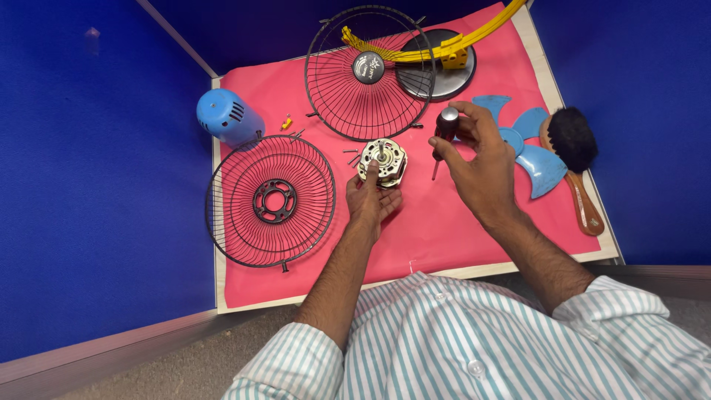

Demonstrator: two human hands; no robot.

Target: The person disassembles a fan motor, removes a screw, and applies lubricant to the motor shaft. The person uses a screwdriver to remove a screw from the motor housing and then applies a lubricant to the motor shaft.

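A round metal fan motor [383,161] with a short shaft lies on the pink mat [444,230]. My left hand [370,204] holds the motor from its near side, fingers around its edge. My right hand [478,159] grips a screwdriver [443,133] with a dark red and grey handle, tip pointing down just right of the motor. A few small screws [351,154] lie left of the motor.
A rear wire grille [270,200] lies at left, a front grille with a round badge [369,72] at the back. Also here are a blue motor cover [226,117], a blue fan blade [529,144], a brush [578,159], a black base with a yellow stand [448,55], and blue walls around.
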